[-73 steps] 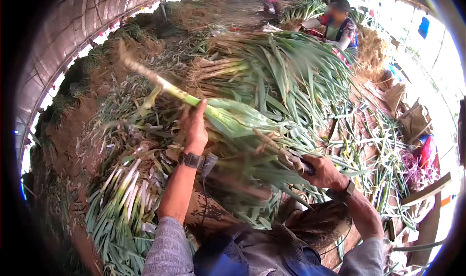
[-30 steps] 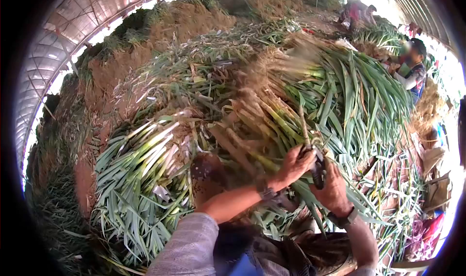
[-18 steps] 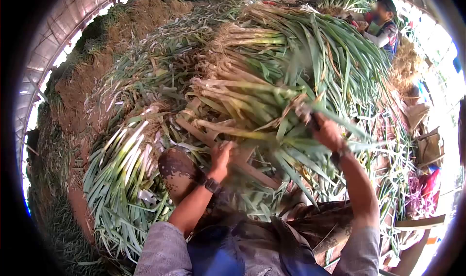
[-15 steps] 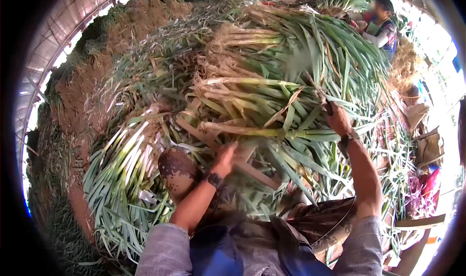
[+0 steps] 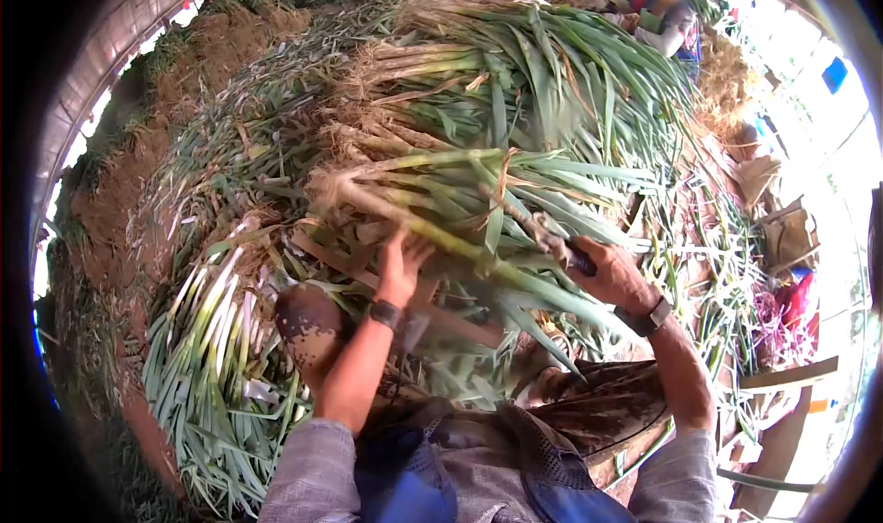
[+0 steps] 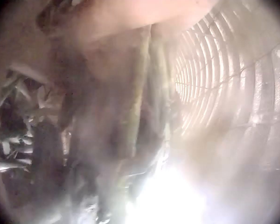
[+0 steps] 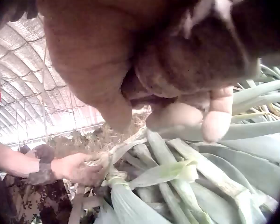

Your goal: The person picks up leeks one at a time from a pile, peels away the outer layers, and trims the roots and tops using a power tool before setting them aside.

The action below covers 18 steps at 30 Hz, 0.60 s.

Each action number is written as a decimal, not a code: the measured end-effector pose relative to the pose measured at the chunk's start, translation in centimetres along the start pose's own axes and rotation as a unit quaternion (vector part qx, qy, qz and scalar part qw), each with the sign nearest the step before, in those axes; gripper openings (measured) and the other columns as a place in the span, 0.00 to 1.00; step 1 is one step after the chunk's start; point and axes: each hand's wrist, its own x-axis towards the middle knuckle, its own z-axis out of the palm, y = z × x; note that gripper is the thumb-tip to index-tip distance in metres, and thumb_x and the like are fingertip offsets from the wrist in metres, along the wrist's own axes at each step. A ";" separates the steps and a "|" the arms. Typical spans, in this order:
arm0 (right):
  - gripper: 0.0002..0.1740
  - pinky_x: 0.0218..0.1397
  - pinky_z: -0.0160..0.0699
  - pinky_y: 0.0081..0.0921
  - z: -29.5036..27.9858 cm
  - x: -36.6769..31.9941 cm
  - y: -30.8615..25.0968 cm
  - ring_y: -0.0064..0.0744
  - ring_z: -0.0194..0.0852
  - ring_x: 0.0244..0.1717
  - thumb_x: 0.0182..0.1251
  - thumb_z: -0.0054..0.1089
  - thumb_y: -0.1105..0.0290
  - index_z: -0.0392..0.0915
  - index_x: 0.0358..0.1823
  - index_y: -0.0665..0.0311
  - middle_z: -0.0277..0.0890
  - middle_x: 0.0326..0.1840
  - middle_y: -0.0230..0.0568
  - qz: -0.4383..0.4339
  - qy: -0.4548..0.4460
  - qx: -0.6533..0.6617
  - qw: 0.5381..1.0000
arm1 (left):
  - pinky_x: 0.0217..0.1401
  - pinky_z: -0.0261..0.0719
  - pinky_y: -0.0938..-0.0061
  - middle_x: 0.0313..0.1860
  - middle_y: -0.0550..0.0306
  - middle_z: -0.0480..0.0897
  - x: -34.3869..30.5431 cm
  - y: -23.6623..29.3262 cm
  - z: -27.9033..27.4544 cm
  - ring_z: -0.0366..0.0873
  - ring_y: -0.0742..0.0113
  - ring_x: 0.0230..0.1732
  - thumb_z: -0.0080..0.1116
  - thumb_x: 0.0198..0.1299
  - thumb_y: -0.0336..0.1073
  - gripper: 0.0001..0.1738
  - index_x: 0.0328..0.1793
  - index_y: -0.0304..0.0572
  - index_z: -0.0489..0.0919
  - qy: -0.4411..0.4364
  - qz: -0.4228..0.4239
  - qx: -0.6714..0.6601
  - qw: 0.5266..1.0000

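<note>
Plainly, the left hand [image 5: 397,264] wraps stalks of the leek bundle [image 5: 460,201] near its roots; the right hand [image 5: 614,279] grips a dark tool [image 5: 578,260] at its leaves, above the lap. Steady, level support would likely hold the stalks together.

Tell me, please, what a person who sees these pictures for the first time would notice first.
First, the huge heap of leeks filling the middle and top of the head view, green leaves fanning right. In front of it the left hand grips a leek bundle by its pale stalks, while the right hand, fingers curled round a dark handle, meets its leaves. A row of white-stalked leeks lies at lower left.
</note>
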 end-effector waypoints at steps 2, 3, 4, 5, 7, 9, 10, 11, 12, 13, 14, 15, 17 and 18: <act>0.24 0.30 0.78 0.37 0.1 -0.6 -0.4 0.44 0.80 0.25 0.61 0.66 0.64 0.77 0.59 0.60 0.81 0.28 0.46 -0.019 -0.072 0.016 0.997 | 0.60 0.81 0.51 0.50 0.54 0.75 2.4 2.6 -0.4 0.74 0.54 0.56 0.61 0.66 0.40 0.19 0.57 0.38 0.74 -0.042 0.025 -0.006 0.999; 0.20 0.32 0.77 0.41 -0.4 -0.7 -1.7 0.51 0.81 0.28 0.57 0.69 0.66 0.79 0.50 0.65 0.80 0.28 0.49 -0.021 -0.081 0.051 0.995 | 0.59 0.81 0.52 0.51 0.54 0.73 3.0 3.4 0.1 0.73 0.55 0.57 0.61 0.65 0.38 0.19 0.58 0.37 0.73 -0.027 0.017 -0.013 0.999; 0.19 0.32 0.77 0.42 0.1 -0.9 -1.5 0.52 0.81 0.29 0.57 0.69 0.66 0.79 0.49 0.65 0.80 0.28 0.49 -0.032 -0.086 0.029 0.995 | 0.62 0.79 0.52 0.51 0.53 0.73 3.5 4.0 0.6 0.73 0.55 0.56 0.57 0.68 0.40 0.18 0.58 0.37 0.72 -0.041 0.027 0.009 0.999; 0.18 0.32 0.77 0.43 0.7 -1.2 -1.1 0.53 0.80 0.29 0.57 0.69 0.65 0.78 0.47 0.65 0.80 0.28 0.49 -0.043 -0.091 0.007 0.995 | 0.65 0.78 0.52 0.52 0.51 0.74 3.8 4.5 0.9 0.74 0.56 0.55 0.54 0.70 0.41 0.18 0.58 0.37 0.72 -0.055 0.034 0.031 0.997; 0.15 0.32 0.76 0.46 1.3 -1.6 -1.5 0.55 0.79 0.29 0.59 0.67 0.64 0.76 0.43 0.63 0.79 0.28 0.49 -0.031 -0.075 -0.062 0.995 | 0.66 0.77 0.53 0.54 0.51 0.75 4.8 4.4 0.6 0.74 0.56 0.56 0.52 0.71 0.43 0.18 0.59 0.38 0.72 -0.074 0.025 0.075 0.994; 0.15 0.31 0.75 0.47 2.2 -1.8 -0.9 0.54 0.79 0.29 0.59 0.66 0.63 0.74 0.42 0.63 0.79 0.28 0.49 -0.032 -0.046 -0.096 0.994 | 0.66 0.76 0.53 0.56 0.51 0.76 5.5 3.3 0.0 0.74 0.56 0.58 0.50 0.72 0.44 0.19 0.60 0.39 0.72 -0.096 0.015 0.115 0.989; 0.14 0.31 0.74 0.48 2.4 -2.0 -1.1 0.55 0.78 0.28 0.59 0.65 0.64 0.73 0.42 0.62 0.78 0.28 0.49 -0.042 -0.043 -0.103 0.993 | 0.67 0.75 0.54 0.57 0.51 0.77 5.4 2.3 -0.5 0.75 0.55 0.59 0.49 0.72 0.45 0.20 0.61 0.40 0.73 -0.095 -0.029 0.113 0.989; 0.13 0.31 0.73 0.50 3.0 -2.3 -0.7 0.55 0.78 0.28 0.59 0.64 0.65 0.73 0.41 0.61 0.79 0.28 0.48 -0.044 -0.074 -0.099 0.991 | 0.67 0.74 0.54 0.59 0.51 0.78 5.3 1.3 -1.1 0.75 0.55 0.61 0.48 0.73 0.47 0.21 0.61 0.41 0.73 -0.092 -0.073 0.112 0.987; 0.15 0.32 0.72 0.49 3.6 -2.6 -0.5 0.52 0.78 0.29 0.64 0.60 0.64 0.70 0.48 0.59 0.79 0.29 0.46 -0.030 -0.134 -0.124 0.983 | 0.66 0.74 0.54 0.59 0.51 0.78 4.2 0.5 -0.7 0.75 0.54 0.61 0.49 0.72 0.48 0.21 0.62 0.42 0.73 -0.109 -0.099 0.153 0.977; 0.17 0.33 0.71 0.47 4.0 -2.8 -0.5 0.48 0.79 0.29 0.68 0.56 0.64 0.67 0.56 0.56 0.79 0.31 0.44 -0.016 -0.195 -0.150 0.969 | 0.65 0.75 0.53 0.59 0.51 0.78 3.4 -0.2 -0.4 0.75 0.54 0.61 0.48 0.73 0.48 0.21 0.63 0.42 0.73 -0.108 -0.124 0.119 0.979; 0.15 0.34 0.72 0.46 4.4 -2.8 -0.6 0.49 0.79 0.29 0.67 0.56 0.66 0.68 0.53 0.57 0.79 0.31 0.45 -0.025 -0.183 -0.149 0.971 | 0.64 0.75 0.53 0.58 0.51 0.78 2.8 -0.1 -0.3 0.76 0.54 0.60 0.50 0.72 0.47 0.21 0.62 0.42 0.73 -0.129 -0.128 0.103 0.978; 0.15 0.34 0.72 0.46 4.4 -2.7 -0.6 0.49 0.79 0.29 0.67 0.56 0.66 0.68 0.53 0.57 0.79 0.31 0.45 -0.024 -0.185 -0.149 0.971 | 0.64 0.75 0.53 0.58 0.51 0.78 2.6 -0.3 -0.4 0.76 0.54 0.59 0.52 0.71 0.46 0.21 0.62 0.42 0.73 -0.150 -0.132 0.087 0.976; 0.14 0.37 0.74 0.46 4.0 -2.2 -0.7 0.50 0.79 0.31 0.67 0.56 0.66 0.70 0.52 0.58 0.80 0.31 0.46 0.003 -0.127 -0.122 0.984 | 0.60 0.77 0.55 0.55 0.52 0.79 2.2 -0.4 -0.3 0.77 0.54 0.56 0.54 0.70 0.45 0.19 0.60 0.42 0.74 -0.160 -0.098 0.093 0.978; 0.12 0.32 0.73 0.43 3.5 -2.1 -0.9 0.49 0.78 0.27 0.67 0.56 0.65 0.72 0.49 0.60 0.80 0.30 0.46 -0.015 -0.108 -0.116 0.987 | 0.57 0.80 0.57 0.53 0.52 0.80 2.1 -0.2 0.1 0.78 0.54 0.54 0.56 0.70 0.44 0.18 0.59 0.42 0.74 -0.171 -0.060 0.099 0.978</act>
